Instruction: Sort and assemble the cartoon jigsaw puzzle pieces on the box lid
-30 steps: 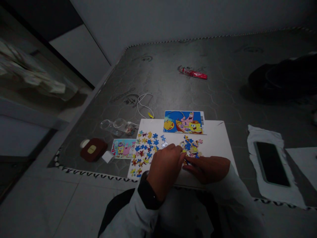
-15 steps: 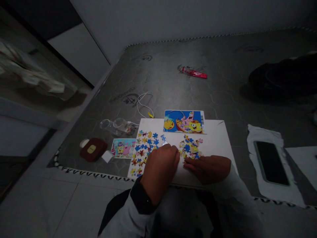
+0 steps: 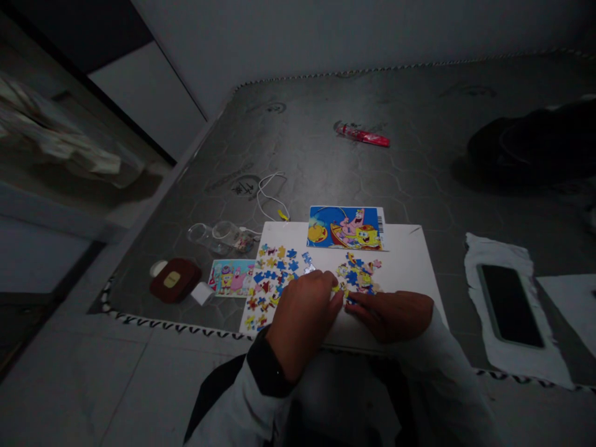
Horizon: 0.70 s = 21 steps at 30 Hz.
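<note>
My left hand [image 3: 305,320], with a black band at the wrist, is closed in a pinch on a small yellow jigsaw piece [image 3: 335,288]. Facing it, my right hand [image 3: 395,315] pinches a blue-and-yellow jigsaw piece [image 3: 349,299] at its fingertips. The two pieces are close together; whether they touch I cannot tell. Just beyond the fingers lies a partly joined jigsaw cluster [image 3: 358,273]. Several loose jigsaw pieces [image 3: 274,273] are spread left of my left hand, which hides some of them. All lie on a white board [image 3: 405,261].
A cartoon picture card [image 3: 345,228] lies at the board's far edge, another card [image 3: 233,277] to its left. Clear plastic cups [image 3: 228,236], a brown case [image 3: 176,280] and a white cable [image 3: 261,192] are leftward. A phone [image 3: 510,305] rests on tissue at right; a red packet [image 3: 363,135] lies farther back.
My fingertips have shifted slightly, so the yellow piece by my left thumb and the piece at my right fingertips show more. The board and other objects have stayed put.
</note>
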Motion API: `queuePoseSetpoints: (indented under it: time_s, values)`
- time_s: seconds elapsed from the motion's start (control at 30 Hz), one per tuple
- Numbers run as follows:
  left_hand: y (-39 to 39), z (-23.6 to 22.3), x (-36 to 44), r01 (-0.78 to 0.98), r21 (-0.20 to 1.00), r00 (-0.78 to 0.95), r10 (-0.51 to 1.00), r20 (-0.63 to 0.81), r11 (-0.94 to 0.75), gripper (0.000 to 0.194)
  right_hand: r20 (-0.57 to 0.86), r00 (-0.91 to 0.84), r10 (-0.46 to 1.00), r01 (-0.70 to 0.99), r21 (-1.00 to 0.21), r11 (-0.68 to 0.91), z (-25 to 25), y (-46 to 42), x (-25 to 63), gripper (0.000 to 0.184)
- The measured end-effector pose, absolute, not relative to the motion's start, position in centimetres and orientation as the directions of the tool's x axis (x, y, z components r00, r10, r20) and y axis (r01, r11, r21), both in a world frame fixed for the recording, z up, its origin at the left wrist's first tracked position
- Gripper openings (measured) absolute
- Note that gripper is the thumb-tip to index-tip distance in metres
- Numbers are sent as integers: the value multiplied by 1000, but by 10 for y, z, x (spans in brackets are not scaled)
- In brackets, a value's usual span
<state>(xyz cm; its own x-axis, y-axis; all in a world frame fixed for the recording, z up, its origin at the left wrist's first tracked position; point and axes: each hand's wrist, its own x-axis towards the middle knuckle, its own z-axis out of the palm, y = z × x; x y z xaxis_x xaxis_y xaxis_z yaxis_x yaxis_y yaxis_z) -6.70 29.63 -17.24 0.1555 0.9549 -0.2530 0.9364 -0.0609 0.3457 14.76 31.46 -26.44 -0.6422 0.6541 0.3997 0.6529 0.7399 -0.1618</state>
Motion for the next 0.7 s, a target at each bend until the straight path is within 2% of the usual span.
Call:
queuePoseSetpoints:
  time_s: [0.1, 0.17, 0.3, 0.57, 0.7]
  values:
    - [296, -169, -68, 939, 336, 157, 955, -250, -67, 26, 356, -716, 600, 592, -144, 793, -268, 316, 151, 29]
    - [295, -164, -73, 944, 322, 155, 956, -249, -69, 28, 326, -716, 617, 602, -160, 783, -268, 317, 152, 30]
    - [293, -148, -95, 956, 282, 165, 947, -277, -84, 24, 366, -693, 621, 615, -148, 774, -263, 316, 149, 29]
    - [295, -137, -126, 893, 295, 431, 835, -343, -340, 20, 299, -664, 685, 655, -207, 726, -258, 313, 147, 31]
    - [296, -141, -125, 871, 299, 482, 795, -369, -390, 17, 268, -680, 683, 650, -211, 730, -261, 314, 148, 33]
